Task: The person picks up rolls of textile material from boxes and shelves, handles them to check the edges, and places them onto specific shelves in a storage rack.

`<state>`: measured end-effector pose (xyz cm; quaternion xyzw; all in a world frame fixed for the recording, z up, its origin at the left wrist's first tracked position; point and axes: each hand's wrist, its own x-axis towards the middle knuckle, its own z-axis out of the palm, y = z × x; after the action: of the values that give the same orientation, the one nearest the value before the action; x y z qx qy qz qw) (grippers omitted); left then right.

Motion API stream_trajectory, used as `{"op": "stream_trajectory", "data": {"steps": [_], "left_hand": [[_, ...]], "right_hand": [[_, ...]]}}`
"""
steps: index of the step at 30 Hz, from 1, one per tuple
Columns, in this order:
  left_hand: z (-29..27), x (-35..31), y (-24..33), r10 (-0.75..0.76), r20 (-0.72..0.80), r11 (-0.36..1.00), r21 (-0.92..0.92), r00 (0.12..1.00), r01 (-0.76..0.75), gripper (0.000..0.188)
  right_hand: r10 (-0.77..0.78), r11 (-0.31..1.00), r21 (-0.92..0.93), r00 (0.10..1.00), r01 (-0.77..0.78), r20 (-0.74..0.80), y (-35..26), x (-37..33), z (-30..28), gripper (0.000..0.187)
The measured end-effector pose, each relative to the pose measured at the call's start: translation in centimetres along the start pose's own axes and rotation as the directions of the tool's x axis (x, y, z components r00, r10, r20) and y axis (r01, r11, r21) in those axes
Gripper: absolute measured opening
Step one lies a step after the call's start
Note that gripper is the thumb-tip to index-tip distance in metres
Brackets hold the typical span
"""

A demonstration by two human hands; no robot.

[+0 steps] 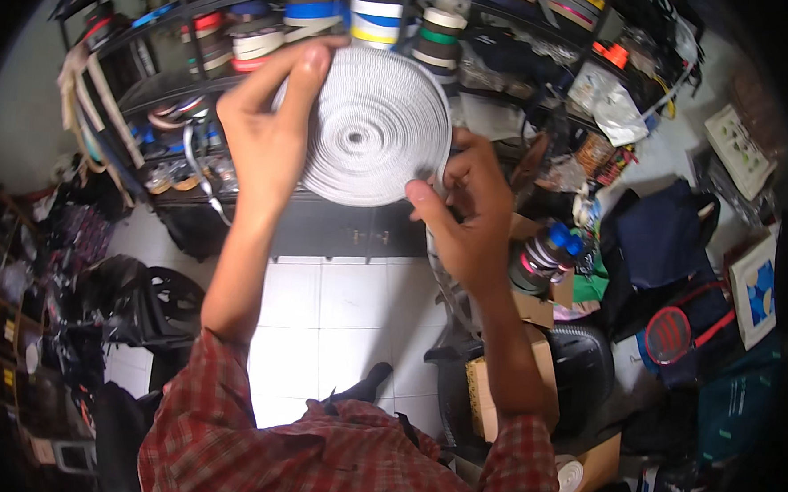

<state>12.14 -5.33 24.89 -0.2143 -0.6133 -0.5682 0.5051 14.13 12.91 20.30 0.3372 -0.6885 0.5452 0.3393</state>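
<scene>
Left hand [269, 124] and, apparently, blurred right hand [474, 219] clamp the white roll [369, 133] between them.

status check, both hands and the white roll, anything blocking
Left hand on upper left edge of white roll; right hand at lower right. Held up, coiled face showing. Only hands overlap it; stocked shelves behind.

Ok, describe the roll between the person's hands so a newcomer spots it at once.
Start at the dark shelving across the top of the view. In front of it, the left hand clasps a wide, pale grey roll of webbing, with the right hand at its lower right edge. Unlike the coloured rolls stacked behind, it shows a round spiral face with a dark centre.
</scene>
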Motion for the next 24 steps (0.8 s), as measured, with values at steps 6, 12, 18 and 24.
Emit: {"op": "stream_trajectory", "data": {"steps": [6, 12, 18, 24], "left_hand": [[-10.3, -1.6, 2.0, -0.226, -0.104, 0.971, -0.110, 0.969, 0.214, 0.022], [-17.9, -3.1, 2.0, -0.297, -0.228, 0.955, -0.086, 0.927, 0.285, 0.024], [-26.3, -2.8, 0.0, -0.273, -0.244, 0.960, -0.005, 0.931, 0.280, 0.015], [-40.2, 2.4, 0.8, -0.241, 0.588, 0.963, 0.243, 0.773, 0.116, 0.026]], "right_hand": [[0.350, 0.856, 0.327, 0.915, -0.400, 0.202, -3.0, -4.3, 7.5, 0.023], [-0.011, 0.994, 0.107, 0.994, -0.001, 0.112, -6.2, -6.5, 15.7, 0.018], [0.253, 0.811, 0.512, 0.959, -0.283, 0.129, -8.0, -7.1, 26.5, 0.028], [0.141, 0.821, 0.460, 0.901, -0.339, 0.411, -9.5, -7.1, 34.5, 0.029]]}}
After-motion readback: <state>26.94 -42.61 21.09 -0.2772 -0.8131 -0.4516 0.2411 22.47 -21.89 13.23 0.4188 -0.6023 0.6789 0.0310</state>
